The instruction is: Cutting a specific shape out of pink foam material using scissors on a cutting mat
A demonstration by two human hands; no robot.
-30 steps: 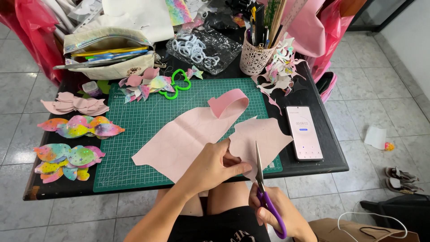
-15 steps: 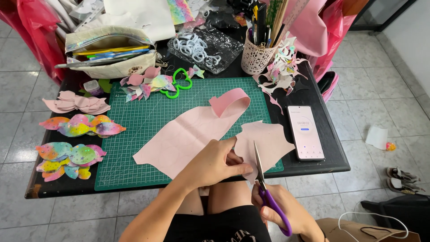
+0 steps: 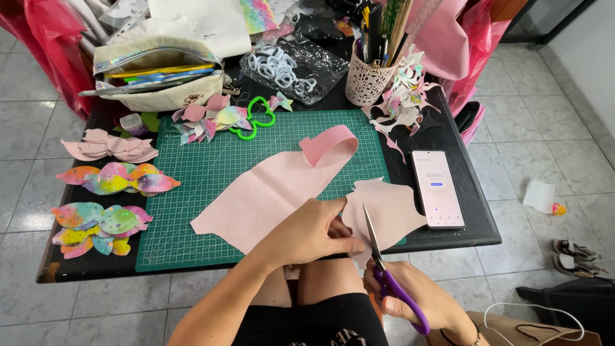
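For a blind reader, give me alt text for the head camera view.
Left hand steadies a pink sheet on a green cutting mat while the right hand cuts it with purple-handled scissors. A phone lies to the right.

Black table (image 3: 467, 234), its top crowded, standing on a grey tiled floor (image 3: 551, 128). Green cutting mat (image 3: 211, 173) at centre. On the mat, a pink sheet (image 3: 269, 192), curled up at its 1 o'clock end. At 9 o'clock of the mat: pink bow shapes (image 3: 109, 147), then two rainbow bow stacks (image 3: 118, 181) toward 8 o'clock. At 11 o'clock, a cream pouch (image 3: 160, 77) of tools. At 12, a green outline cutter (image 3: 256, 118) and a clear bag of white rings (image 3: 282, 67). At 1 o'clock, a lattice pen cup (image 3: 368, 83). At 3 o'clock, a phone (image 3: 437, 189), face up.
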